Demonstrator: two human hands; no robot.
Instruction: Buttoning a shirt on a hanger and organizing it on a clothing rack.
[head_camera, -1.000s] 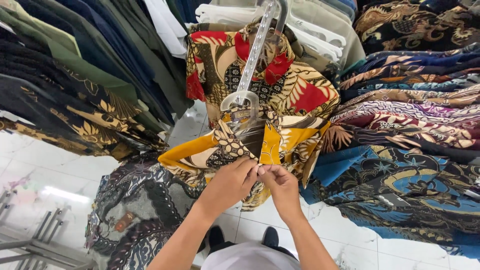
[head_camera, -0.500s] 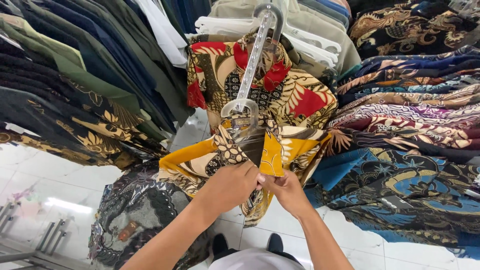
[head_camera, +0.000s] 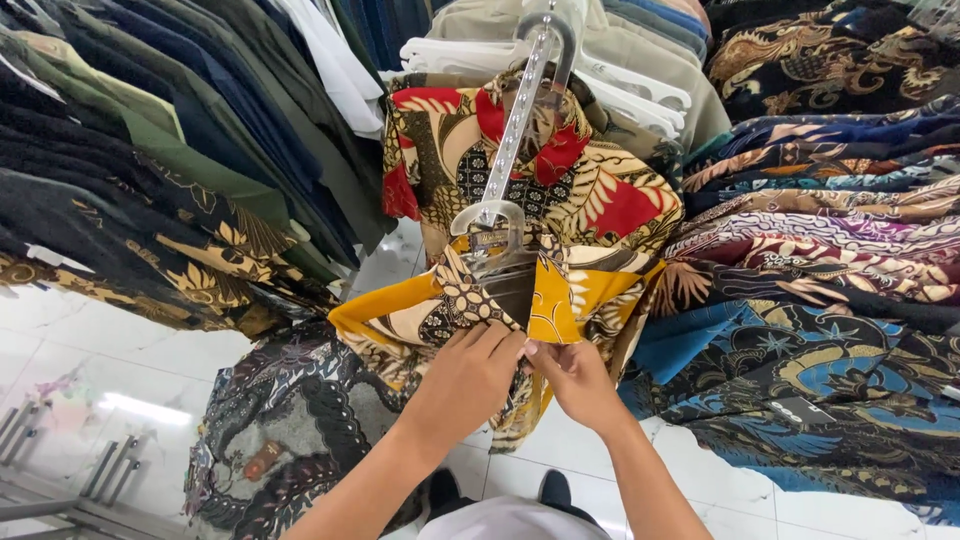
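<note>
Both hands have crept up the yellow patterned shirt (head_camera: 560, 200) on its clear hanger (head_camera: 505, 170), left hand (head_camera: 470, 375) and right hand (head_camera: 575, 375) now pinched together on its front opening, between crowded racks.

Bright, even indoor light fills the scene, with colours clear and saturated. On the glossy white floor (head_camera: 90, 340) at the near left, a pale streak of glare reflects an overhead lamp. The dark garments (head_camera: 120, 180) on the far left lose detail in their folds, while the patterned shirt (head_camera: 560, 190) in the middle is sharp. Shadows are soft. The wide lens bends the racks outward toward the edges, and the clear plastic hanger (head_camera: 515, 130) carries small highlights.
</note>
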